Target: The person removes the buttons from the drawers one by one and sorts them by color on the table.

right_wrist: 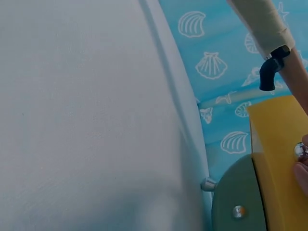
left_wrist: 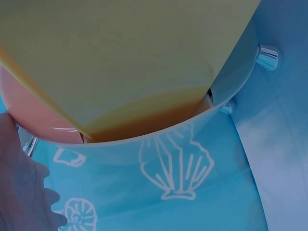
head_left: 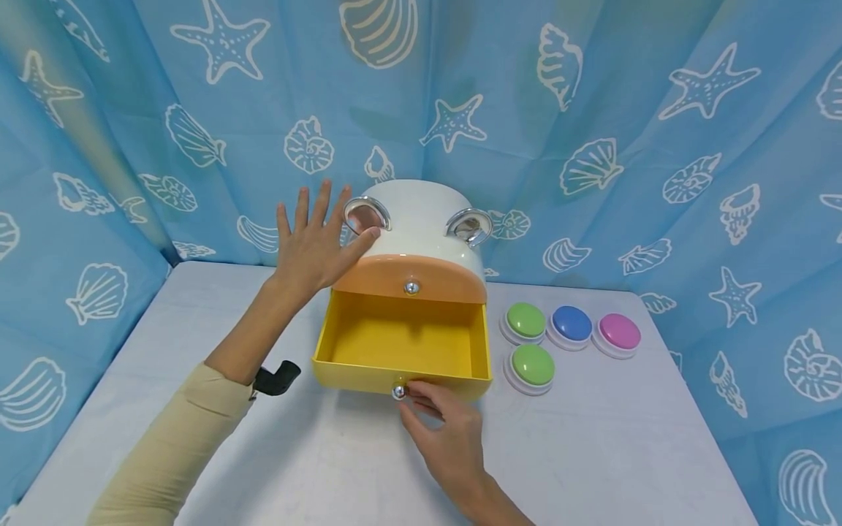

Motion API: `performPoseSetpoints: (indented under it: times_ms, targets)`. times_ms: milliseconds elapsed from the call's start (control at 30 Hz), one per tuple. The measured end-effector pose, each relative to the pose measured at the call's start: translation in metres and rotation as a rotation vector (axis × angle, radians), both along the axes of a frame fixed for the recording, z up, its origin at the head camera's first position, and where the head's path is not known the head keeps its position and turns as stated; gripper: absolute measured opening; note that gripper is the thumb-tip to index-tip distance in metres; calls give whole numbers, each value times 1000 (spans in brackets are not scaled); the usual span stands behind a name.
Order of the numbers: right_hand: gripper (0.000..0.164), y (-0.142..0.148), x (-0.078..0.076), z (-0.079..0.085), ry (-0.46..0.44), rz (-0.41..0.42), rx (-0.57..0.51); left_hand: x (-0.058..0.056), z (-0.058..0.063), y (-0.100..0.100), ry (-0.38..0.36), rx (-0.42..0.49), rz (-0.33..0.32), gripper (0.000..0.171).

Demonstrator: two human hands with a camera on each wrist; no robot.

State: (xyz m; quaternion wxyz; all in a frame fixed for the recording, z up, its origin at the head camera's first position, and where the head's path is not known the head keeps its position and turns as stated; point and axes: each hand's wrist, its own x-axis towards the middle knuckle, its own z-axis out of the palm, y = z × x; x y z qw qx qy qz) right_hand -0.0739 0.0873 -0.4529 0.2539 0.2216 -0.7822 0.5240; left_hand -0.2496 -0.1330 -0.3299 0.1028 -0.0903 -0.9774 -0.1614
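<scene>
A small white cabinet (head_left: 421, 197) with two chrome rings on top stands at the back of the table. Its orange upper front (head_left: 368, 276) has a silver knob (head_left: 411, 288). Below that, a yellow drawer (head_left: 401, 374) is pulled out, and its inside looks bare. My right hand (head_left: 454, 438) pinches the drawer's silver knob (head_left: 398, 392) between thumb and fingers; the right wrist view shows this knob (right_wrist: 301, 152) at its edge. With fingers spread, my left hand (head_left: 312, 252) lies against the cabinet's upper left side, thumb by the left chrome ring (head_left: 366, 215).
To the drawer's right sit two green push buttons (head_left: 533, 365), a blue one (head_left: 571, 324) and a pink one (head_left: 620, 332). A blue curtain (head_left: 454, 73) with shell prints hangs behind the white-covered table (head_left: 592, 453). A black wrist fitting (head_left: 279, 378) juts from the left sleeve.
</scene>
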Motion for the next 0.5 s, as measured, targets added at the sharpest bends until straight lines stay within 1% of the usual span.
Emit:
performPoseSetpoints:
  times_ms: [167, 500]
  targets:
    - [30, -3, -2, -3, 83, -30, 19, 0, 1, 0, -2, 0, -1, 88]
    - [26, -7, -11, -8, 104, -85, 4, 0, 0, 0, -3, 7, 1, 88]
